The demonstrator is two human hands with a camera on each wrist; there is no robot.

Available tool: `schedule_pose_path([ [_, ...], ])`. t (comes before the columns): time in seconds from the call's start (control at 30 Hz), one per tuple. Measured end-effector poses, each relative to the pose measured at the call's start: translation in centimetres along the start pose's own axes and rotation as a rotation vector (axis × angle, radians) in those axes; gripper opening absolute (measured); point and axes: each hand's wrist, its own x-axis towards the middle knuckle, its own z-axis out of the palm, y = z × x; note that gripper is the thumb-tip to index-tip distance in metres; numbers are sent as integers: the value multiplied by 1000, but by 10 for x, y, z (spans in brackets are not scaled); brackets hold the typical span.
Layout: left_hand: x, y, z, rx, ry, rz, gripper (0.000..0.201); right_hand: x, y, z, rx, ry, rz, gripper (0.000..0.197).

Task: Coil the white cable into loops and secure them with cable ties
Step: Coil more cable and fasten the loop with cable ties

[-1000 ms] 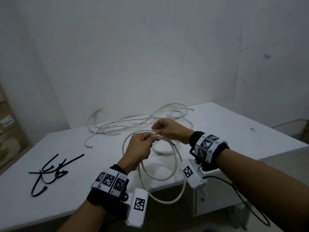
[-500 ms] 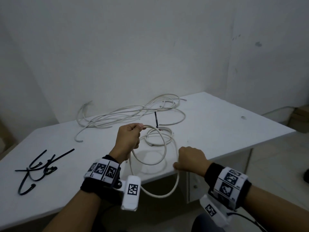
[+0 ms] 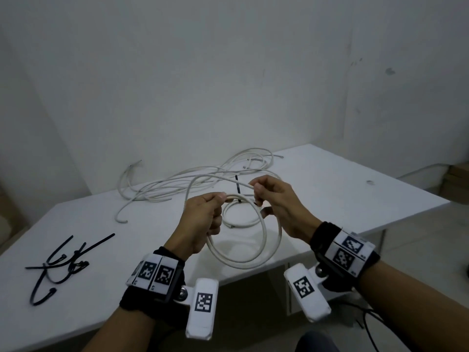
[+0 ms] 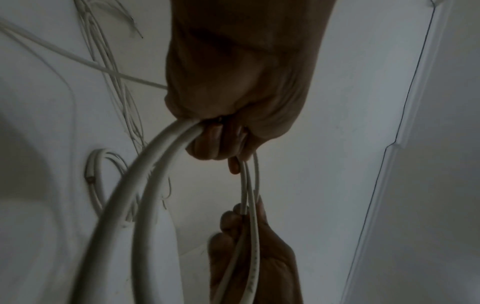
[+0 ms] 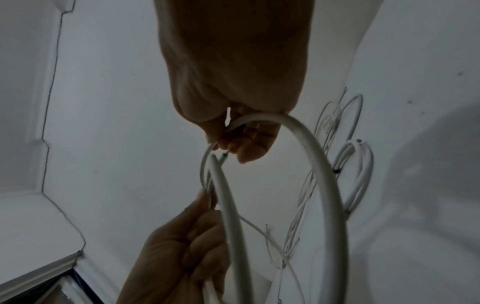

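White table (image 3: 330, 189) fills mid-frame; left hand (image 3: 203, 219) grips the cable (image 3: 243, 260) loops at centre, right hand (image 3: 276, 199) pinches its end; ties (image 3: 61, 262) lower left.

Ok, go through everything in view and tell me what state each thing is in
Left hand: gripping the white cable coil.
Right hand: pinching the coil's top.
White cable coil: looped, untied, held up.
Small white coil: tied, lying on table.
Loose black cable ties: unused.
Loose white cables: uncoiled.
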Motion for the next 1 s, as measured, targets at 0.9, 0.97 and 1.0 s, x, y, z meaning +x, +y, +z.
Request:
schedule_pose_path([
  [0.9,-15,11,24,474,-5,275,22,17,-31,10,-479,-169,50,18],
  [0.97,-13,10,24,457,27,245,22,16,-30,11,-420,-168,74,15],
  [1.0,-12,9,24,444,45,234,23,17,-29,12,-404,-159,66,16],
])
